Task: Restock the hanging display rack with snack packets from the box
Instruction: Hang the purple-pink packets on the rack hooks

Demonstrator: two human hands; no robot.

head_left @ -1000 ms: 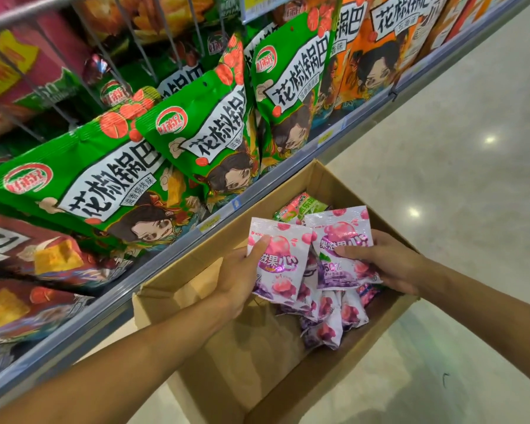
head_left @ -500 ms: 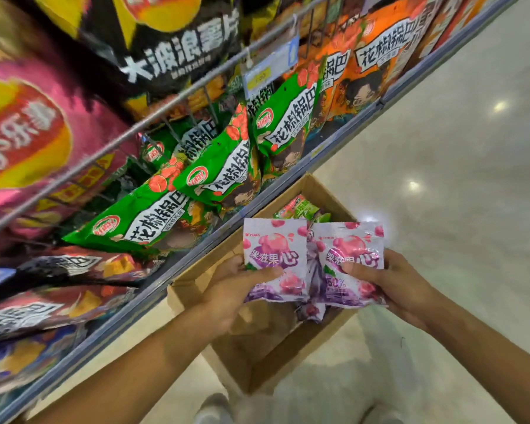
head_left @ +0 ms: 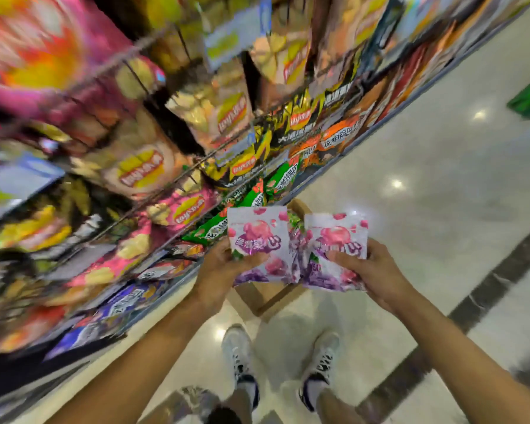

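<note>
My left hand (head_left: 224, 267) grips a white and purple snack packet (head_left: 259, 240) by its lower left corner, thumb across the front. My right hand (head_left: 369, 272) grips a matching packet (head_left: 338, 237) from the right side. Both packets are held up side by side, with more purple packets bunched between them. The cardboard box (head_left: 268, 296) stands on the floor under the packets, mostly hidden by them. The hanging display rack (head_left: 178, 123) rises on the left, blurred by motion.
Chip bags in yellow, pink and black hang on the rack's wire hooks, with green bags (head_left: 251, 195) lower down beside the box. My two shoes (head_left: 322, 359) stand on the glossy floor. A dark floor strip (head_left: 484, 292) runs diagonally on the right.
Both hands lifted the packets up out of the box. The view pulled back and up, so the box shrank, upper rack rows came into sight, and my shoes appeared.
</note>
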